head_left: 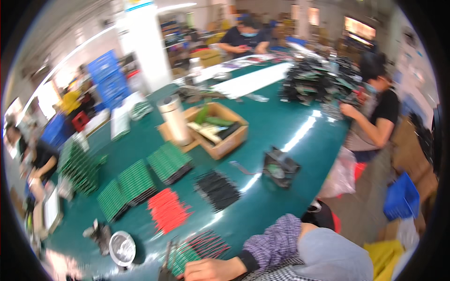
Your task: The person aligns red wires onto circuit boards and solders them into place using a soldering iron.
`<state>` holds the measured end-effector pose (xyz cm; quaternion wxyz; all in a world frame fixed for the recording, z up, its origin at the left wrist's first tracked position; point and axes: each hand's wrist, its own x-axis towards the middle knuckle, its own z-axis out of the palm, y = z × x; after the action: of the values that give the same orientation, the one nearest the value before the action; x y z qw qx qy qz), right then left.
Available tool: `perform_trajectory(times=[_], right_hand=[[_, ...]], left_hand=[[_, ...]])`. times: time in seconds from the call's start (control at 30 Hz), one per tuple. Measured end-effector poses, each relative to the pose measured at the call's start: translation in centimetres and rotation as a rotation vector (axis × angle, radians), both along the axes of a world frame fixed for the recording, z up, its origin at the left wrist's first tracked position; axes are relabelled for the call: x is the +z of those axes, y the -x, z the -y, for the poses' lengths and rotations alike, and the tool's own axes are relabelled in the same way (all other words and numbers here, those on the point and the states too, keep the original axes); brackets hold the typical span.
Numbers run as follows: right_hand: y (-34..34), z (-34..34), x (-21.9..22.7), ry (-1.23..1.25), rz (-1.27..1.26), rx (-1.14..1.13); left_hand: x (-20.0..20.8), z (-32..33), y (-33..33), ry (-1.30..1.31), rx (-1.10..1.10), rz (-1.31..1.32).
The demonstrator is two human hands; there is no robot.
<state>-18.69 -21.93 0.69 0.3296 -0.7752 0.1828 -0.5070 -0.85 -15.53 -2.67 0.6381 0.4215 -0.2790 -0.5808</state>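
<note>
At the lower edge my right hand (213, 270) reaches in from the right, in a purple knitted sleeve with a dark cuff. Its fingers look curled, but blur and the picture's edge hide what they hold, if anything. Right beside it lies a green circuit-board panel (185, 258) with a row of red and black wires (209, 244) across it. Thin dark upright prongs (169, 255) stand at the fingers' left; their kind is unclear. My left hand is out of view. Farther up lie a bundle of red wires (168, 210) and a bundle of black wires (217, 190).
Stacked green board panels (136, 181) lie left of the wires. A silvery bowl (123, 249) stands lower left. Beyond are a cardboard box (224, 146), a pale cylinder (174, 119) and a dark square device (280, 167). Co-workers (382, 110) sit around the green table (262, 122).
</note>
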Motion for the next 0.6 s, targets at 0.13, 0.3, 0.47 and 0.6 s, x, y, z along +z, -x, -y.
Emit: perform_trajectory(times=[0.13,0.3,0.47,0.6], right_hand=[[0.1,-0.2,-1.1,0.027,-0.060,-0.019],[-0.1,-0.3,-0.1,-0.044,-0.073,0.052],[-0.6,0.0,0.1,-0.092,-0.045,0.021],[-0.6,0.0,-0.5,-0.140,-0.058,0.010]], left_hand=[[1.1,0.1,0.8,-0.166,0.024,0.039],[2.5,0.2,1.1,-0.211,0.117,0.053],[2.8,0.0,0.4,-0.239,0.153,0.050],[2.1,0.1,0.5,-0.199,0.122,0.026]])
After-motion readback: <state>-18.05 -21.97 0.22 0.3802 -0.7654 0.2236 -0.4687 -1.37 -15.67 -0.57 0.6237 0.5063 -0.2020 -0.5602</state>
